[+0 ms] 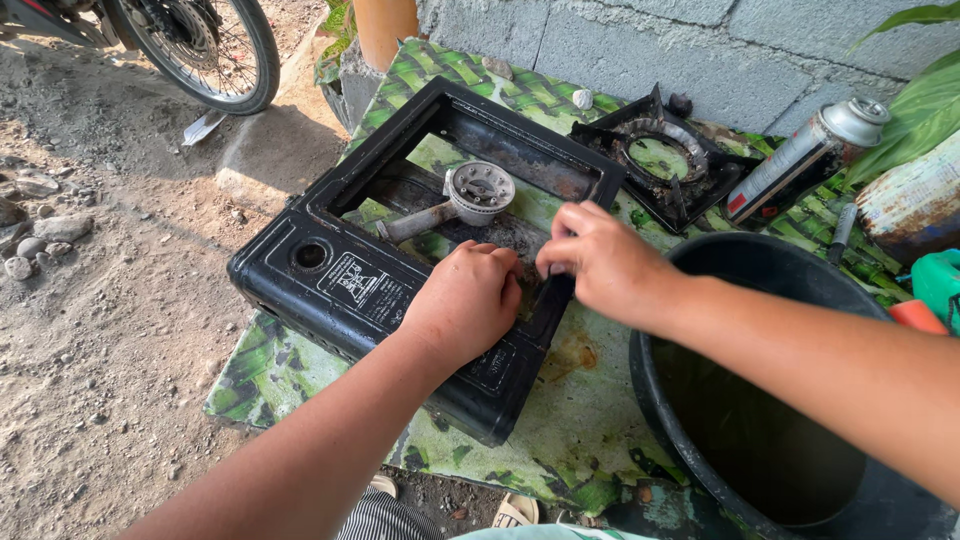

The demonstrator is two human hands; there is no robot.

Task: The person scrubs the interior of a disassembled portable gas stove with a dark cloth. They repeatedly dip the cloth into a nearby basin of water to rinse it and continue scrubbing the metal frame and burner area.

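Observation:
A black portable gas stove body (330, 275) lies on a green patterned mat (270, 370), its top open and a metal burner head (478, 190) on a pipe showing inside. My left hand (465, 300) presses on the stove's front right part with fingers curled. My right hand (600, 262) pinches something small at the stove's right inner edge; what it grips is hidden by the fingers. The stove's black pan support (660, 150) lies apart on the mat behind.
A large black bucket (690, 420) stands at the right. A spray can (800, 158), a rusty canister (915, 200) and a pen lie at the back right by a block wall. A motorcycle wheel (215, 50) stands on dirt ground at the upper left.

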